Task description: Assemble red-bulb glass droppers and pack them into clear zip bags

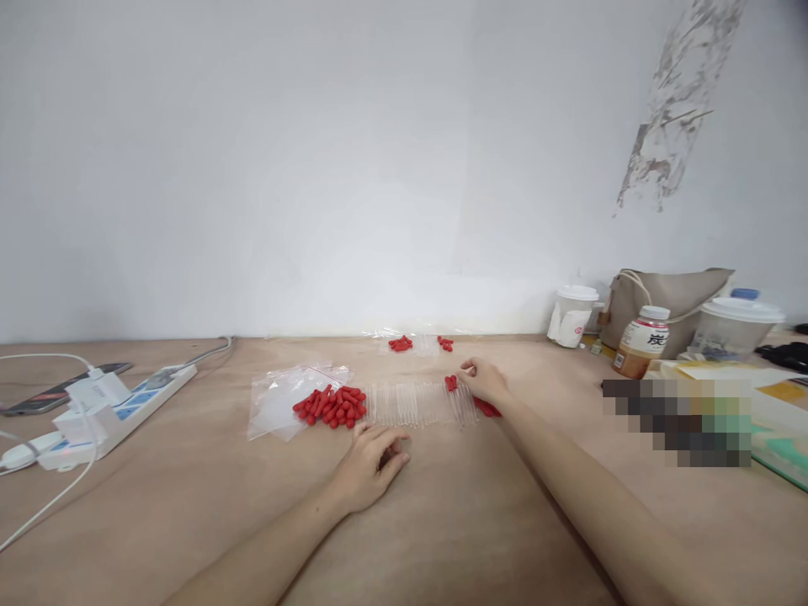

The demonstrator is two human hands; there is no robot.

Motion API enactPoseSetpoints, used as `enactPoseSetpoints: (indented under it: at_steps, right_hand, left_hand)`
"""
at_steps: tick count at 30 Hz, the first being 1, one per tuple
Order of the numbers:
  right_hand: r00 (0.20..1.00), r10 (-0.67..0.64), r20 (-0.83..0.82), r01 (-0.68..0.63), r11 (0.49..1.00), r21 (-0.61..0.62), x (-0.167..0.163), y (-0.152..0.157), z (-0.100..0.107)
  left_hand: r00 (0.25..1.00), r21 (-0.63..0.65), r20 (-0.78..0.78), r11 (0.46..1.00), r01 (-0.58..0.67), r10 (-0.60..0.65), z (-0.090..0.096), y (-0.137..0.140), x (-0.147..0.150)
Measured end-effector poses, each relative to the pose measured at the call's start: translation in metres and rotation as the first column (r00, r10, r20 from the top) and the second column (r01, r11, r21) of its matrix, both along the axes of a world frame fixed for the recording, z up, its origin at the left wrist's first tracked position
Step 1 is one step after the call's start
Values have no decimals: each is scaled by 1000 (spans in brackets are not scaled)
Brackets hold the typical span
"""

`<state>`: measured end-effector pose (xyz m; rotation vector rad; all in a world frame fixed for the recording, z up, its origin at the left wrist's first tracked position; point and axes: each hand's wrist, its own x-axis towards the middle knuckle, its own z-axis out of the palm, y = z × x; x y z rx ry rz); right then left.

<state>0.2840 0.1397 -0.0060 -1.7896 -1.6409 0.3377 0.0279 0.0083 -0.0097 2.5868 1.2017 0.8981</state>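
1. Red pile (332, 407) beside clear bags (268, 406) on the counter (442, 522).
2. Left hand (371, 468) near pile, thumb apart, room in front.
3. Clear sticks (409, 406), away from back edge (316, 338).
4. Right hand (486, 381) at sticks' end, narrow; can't tell if holding anything.

White wall (316, 168), scuffed patch (672, 109), brown tabletop (189, 497)
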Motion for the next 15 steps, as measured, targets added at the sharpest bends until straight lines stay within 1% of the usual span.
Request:
enactPoseSetpoints:
  at_steps: [3,6,10,15]
  right_hand:
    - [998,-59,26,59,998,-13,19,-4,4]
    - [996,-79,48,81,996,-42,33,-10,3]
    - [998,-51,33,53,997,-65,36,-15,-1]
    - [997,23,-70,-29,996,-88,34,-14,-3]
  left_hand:
    - [1000,2,2,1000,8,-8,0,0,0]
    - [1000,-1,-3,1000,16,-16,1,0,1]
    - [999,8,-24,1000,26,-25,1,-1,0]
    - [998,-1,-49,1000,25,-25,3,-2,-1]
